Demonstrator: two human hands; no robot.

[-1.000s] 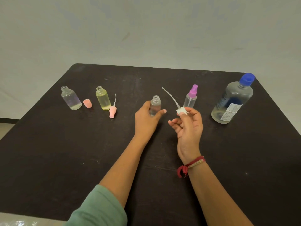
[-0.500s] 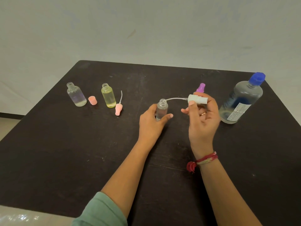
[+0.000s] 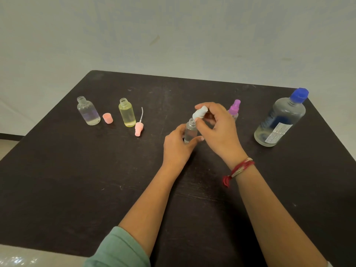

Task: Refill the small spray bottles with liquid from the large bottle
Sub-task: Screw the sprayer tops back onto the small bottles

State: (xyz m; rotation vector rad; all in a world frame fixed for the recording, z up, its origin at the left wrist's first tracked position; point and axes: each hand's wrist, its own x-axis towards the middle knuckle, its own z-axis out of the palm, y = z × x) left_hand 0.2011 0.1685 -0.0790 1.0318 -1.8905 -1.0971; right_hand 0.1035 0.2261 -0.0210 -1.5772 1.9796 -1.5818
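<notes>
While my left grip (image 3: 176, 146) curls round the small clear bottle (image 3: 190, 132) standing mid-way on the counter (image 3: 77, 189), my right grip (image 3: 217, 130) pinches the white spray head (image 3: 200, 112), tilted just above the bottle's open neck at its 1 o'clock. The large bottle (image 3: 279, 122), blue cap (image 3: 299, 94) on, stands well apart toward 3 o'clock.

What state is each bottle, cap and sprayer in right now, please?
Large bottle: upright, capped.
Purple-topped spray bottle: upright, closed.
Middle clear bottle: open, left hand gripping.
White sprayer head: tilted at its neck, right hand pinching.
Yellow bottle: upright, open.
Pink sprayer head: detached, beside yellow bottle.
Left clear bottle: upright, open.
Pink cap: off.
</notes>
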